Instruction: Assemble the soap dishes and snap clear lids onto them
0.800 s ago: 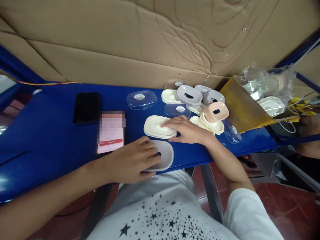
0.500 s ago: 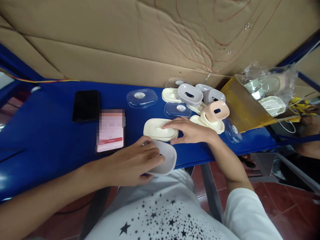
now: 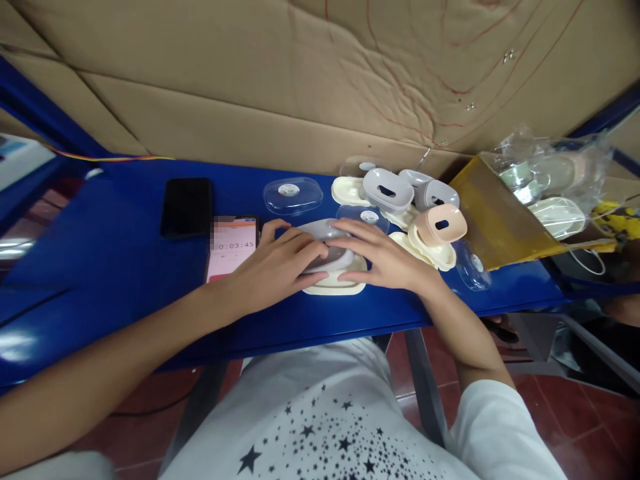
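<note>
Both my hands rest on one stacked pair at the middle of the blue table (image 3: 100, 267). A grey oval dish (image 3: 320, 237) sits on top of a cream tray (image 3: 335, 285). My left hand (image 3: 273, 267) grips the grey dish from the left, fingers curled over its rim. My right hand (image 3: 385, 257) lies over the dish's right side, fingers stretched across it and pressing down.
A black phone (image 3: 186, 207) and a lit phone (image 3: 233, 247) lie left of my hands. A clear lid (image 3: 293, 195) lies behind them. Several grey, cream and pink dishes (image 3: 440, 227) cluster at right, beside a yellow board (image 3: 495, 220) with bagged parts (image 3: 555, 180).
My left hand lifted the grey dish from the table's front edge and set it on the cream tray. My right hand shifted from the tray onto the dish.
</note>
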A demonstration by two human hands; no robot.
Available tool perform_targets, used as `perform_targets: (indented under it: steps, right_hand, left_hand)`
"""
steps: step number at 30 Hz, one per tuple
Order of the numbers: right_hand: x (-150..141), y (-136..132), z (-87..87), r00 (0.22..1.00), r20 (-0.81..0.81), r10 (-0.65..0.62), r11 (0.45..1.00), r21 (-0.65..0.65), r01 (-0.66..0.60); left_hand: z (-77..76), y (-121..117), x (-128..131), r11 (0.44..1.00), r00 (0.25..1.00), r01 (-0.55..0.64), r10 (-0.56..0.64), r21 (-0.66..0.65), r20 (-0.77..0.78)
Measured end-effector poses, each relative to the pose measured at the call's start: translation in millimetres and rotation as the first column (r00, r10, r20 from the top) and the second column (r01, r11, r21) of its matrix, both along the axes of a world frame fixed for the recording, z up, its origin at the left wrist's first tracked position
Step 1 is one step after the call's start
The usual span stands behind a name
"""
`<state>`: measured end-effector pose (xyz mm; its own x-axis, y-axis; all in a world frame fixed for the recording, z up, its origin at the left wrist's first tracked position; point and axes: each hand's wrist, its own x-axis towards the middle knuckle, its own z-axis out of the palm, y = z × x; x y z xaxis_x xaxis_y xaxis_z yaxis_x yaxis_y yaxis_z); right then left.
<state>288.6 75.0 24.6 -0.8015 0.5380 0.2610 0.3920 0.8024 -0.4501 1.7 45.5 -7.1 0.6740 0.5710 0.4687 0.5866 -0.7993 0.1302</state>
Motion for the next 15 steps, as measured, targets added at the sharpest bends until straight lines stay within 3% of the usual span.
perform_targets:
  steps: [3, 8, 15]
  right_hand:
    - [0.8, 2.2, -4.1, 0.999, -0.05, 0.004, 1.0, 0.029, -0.003]
    - [11.2, -14.9, -7.0, 0.979, -0.126, -0.158, 0.984, 0.06, 0.167]
    - [23.4, -52.9, -38.3, 0.952, -0.192, -0.24, 0.967, 0.041, 0.252]
  left_hand:
    - [1.1, -0.2, -4.4, 1.0, 1.0, -0.001, 0.001, -0.026, 0.024]
    - [5.0, 0.4, -19.5, 0.991, 0.993, -0.006, 0.022, -0.132, 0.12]
    - [-3.2, -7.3, -23.2, 0.977, 0.975, 0.203, -0.196, -0.067, 0.102]
